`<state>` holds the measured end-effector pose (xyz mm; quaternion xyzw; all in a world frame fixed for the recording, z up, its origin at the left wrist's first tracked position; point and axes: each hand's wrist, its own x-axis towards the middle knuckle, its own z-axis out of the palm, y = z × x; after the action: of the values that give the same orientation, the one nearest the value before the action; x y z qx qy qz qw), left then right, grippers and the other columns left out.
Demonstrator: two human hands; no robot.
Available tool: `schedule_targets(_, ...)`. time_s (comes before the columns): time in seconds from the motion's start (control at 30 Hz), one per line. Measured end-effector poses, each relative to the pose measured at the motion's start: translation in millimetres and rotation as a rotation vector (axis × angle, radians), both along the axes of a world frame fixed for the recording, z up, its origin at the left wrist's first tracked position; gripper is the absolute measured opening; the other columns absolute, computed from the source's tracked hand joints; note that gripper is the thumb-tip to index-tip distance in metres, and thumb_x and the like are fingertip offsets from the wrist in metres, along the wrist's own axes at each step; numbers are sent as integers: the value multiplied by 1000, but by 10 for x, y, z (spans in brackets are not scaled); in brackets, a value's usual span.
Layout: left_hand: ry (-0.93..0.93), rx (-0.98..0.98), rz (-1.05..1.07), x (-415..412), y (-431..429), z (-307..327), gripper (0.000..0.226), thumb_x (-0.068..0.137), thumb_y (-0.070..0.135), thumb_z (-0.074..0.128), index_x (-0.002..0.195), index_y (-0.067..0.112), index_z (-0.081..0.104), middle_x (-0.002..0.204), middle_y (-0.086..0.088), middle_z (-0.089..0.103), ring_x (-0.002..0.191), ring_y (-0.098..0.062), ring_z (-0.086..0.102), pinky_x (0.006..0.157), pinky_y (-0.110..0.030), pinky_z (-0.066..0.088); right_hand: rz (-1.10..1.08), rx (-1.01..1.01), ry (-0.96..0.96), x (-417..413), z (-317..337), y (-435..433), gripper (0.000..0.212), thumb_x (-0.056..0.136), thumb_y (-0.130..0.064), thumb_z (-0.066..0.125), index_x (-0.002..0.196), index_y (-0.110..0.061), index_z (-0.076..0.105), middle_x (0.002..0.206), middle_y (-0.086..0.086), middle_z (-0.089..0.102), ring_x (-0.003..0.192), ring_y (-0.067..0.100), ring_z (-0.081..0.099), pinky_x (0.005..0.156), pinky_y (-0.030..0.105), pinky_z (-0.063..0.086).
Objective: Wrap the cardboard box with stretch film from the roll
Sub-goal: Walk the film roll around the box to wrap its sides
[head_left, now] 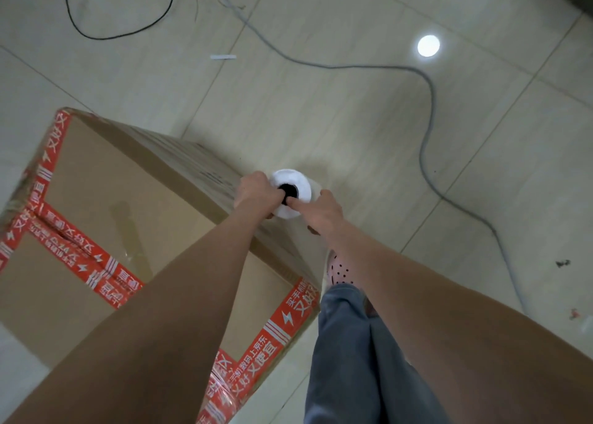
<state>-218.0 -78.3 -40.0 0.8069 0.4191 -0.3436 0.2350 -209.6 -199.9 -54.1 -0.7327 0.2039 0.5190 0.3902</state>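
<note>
Denim covers the person's leg (353,359) at the near right, and just beyond it a pale shoe (340,269) with dark dots stands on the tiled floor (353,109). Left of the leg sits the cardboard box (106,179), its top edges and centre seam bound with red tape (272,333) printed in white characters. Both bare forearms reach forward over the box's right side and meet at the roll of stretch film (300,183).

The roll is seen end-on, a white disc with a dark core (288,191), held just off the box's right edge and above the floor. The left hands-side grip comes from the box side: the left hand (256,194) is curled against the roll's left rim, with a digit reaching into the core. The right hand (325,213) closes on the roll's near right side, one finger stretched to the lip of the core. Whether film runs from the roll to the box cannot be told.

Farther off, a grey cable (426,134) winds across the tiles from the far middle to the right. A black cable (128,33) loops at the far left, a small white strip (223,57) lies between them, and a round bright reflection (428,45) shines on the far right tiles.
</note>
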Motion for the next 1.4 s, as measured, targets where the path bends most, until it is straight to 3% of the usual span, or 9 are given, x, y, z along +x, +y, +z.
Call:
schedule_targets(0.1,61,-62,-58,48,62,7,25,84,24,62,95,2,63,82,-13,65,53,-19,62,43,-23,49,-13,33,32,80,-30,111,64,88,-36,64,137,-7,37,122,10,53,91,25,58,83,44,57)
schedule_targets(0.2,50,0,-319,91,70,-20,38,85,24,61,117,4,54,106,-16,64,95,-32,64,71,-33,48,39,26,-10,116,-46,199,52,87,-21,61,134,-8,42,125,13,54,92,26,59,81,43,57)
schedule_targets(0.3,27,22,-495,164,67,-35,43,88,18,55,131,20,50,119,-10,59,109,-29,58,78,-35,46,149,-15,-91,129,-51,217,37,84,-19,60,120,-13,52,115,8,59,96,26,61,81,36,55)
schedule_targets(0.53,37,57,-296,203,293,-55,19,83,21,60,92,4,59,94,-15,63,85,-30,63,65,-32,49,434,-88,-381,361,73,341,41,84,-28,62,125,-29,56,115,-1,64,106,22,59,74,26,38)
schedule_targets(0.73,32,32,45,222,555,-34,31,82,29,66,92,0,64,88,-15,69,56,-22,66,47,-24,50,213,52,-72,355,42,453,83,84,-45,66,149,-15,24,142,6,45,126,26,47,89,30,40)
schedule_targets(0.97,28,36,122,255,718,-22,31,85,27,64,97,-1,62,91,-15,67,47,-16,60,39,-21,44,120,49,-45,363,-27,883,55,87,-31,62,134,-11,39,121,12,56,98,29,60,82,38,53)
schedule_targets(1.13,101,104,-49,233,859,22,38,84,40,64,93,4,58,94,-12,62,81,-27,61,62,-29,45,249,14,-151,480,-47,1000,47,88,-22,60,132,-13,47,124,10,56,106,28,58,87,34,51)
schedule_targets(1.3,0,92,-377,329,940,85,49,87,19,60,134,17,46,122,-12,57,112,-31,56,81,-39,49,133,31,-55,416,-16,1053,73,87,-35,64,146,-12,27,138,11,49,122,30,51,94,33,43)
schedule_targets(1.4,29,57,-560,397,909,53,57,90,13,52,143,28,37,132,-6,52,121,-27,51,94,-42,47,2,40,93,354,-58,1096,74,84,-39,67,141,-8,32,124,15,58,104,31,62,85,39,55)
